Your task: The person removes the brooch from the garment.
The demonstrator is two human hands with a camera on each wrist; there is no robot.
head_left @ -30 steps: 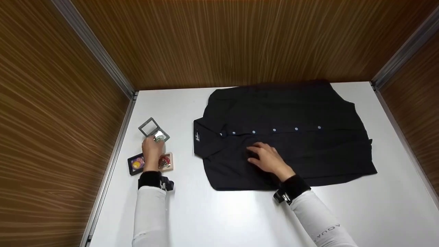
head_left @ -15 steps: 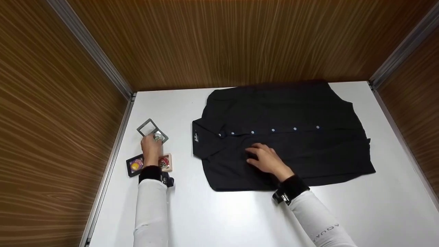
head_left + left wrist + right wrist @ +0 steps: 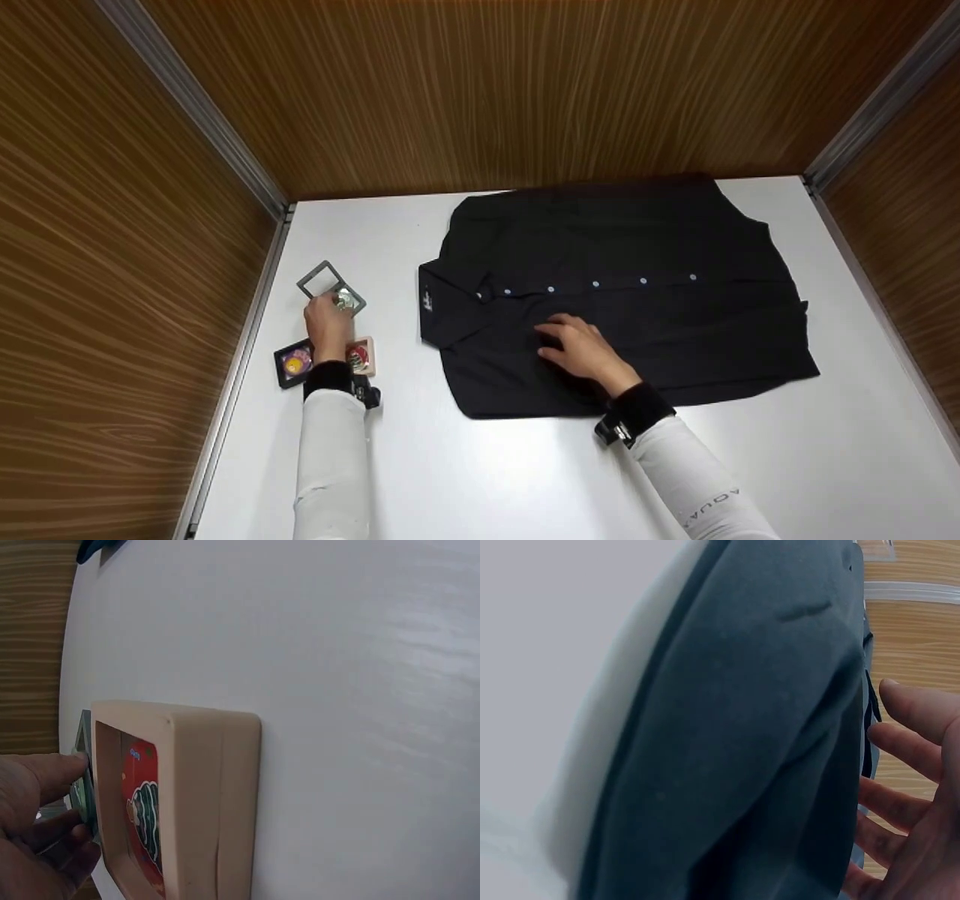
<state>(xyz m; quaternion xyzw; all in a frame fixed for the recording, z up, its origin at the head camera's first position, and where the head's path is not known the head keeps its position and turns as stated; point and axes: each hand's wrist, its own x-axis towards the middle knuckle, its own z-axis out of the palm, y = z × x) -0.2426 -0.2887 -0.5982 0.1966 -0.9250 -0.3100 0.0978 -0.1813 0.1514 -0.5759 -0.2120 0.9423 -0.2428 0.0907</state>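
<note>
On the left of the table lies an unfolded grey-green display case (image 3: 321,280), one half a see-through window, the other under a shiny, greenish round badge (image 3: 344,300). My left hand (image 3: 328,328) reaches over it; in the left wrist view thumb and fingers pinch the badge (image 3: 79,799) at its edges. Much of the badge is hidden by the fingers. A black button-up shirt (image 3: 637,337) lies flat, collar to the left. My right hand (image 3: 581,346) rests on its near front panel, fingers loosely bent and holding nothing.
Beside the left wrist are a black-framed case (image 3: 295,364) with a purple and yellow badge and a pinkish-beige case (image 3: 361,357) with a red badge. A wood-grain panel (image 3: 480,97) stands at the back, with others at both sides of the white table (image 3: 480,480).
My left hand has drawn back very slightly at the grey-green case, its fingers still on the badge. The right hand and shirt stay put; the head view has shifted a little.
</note>
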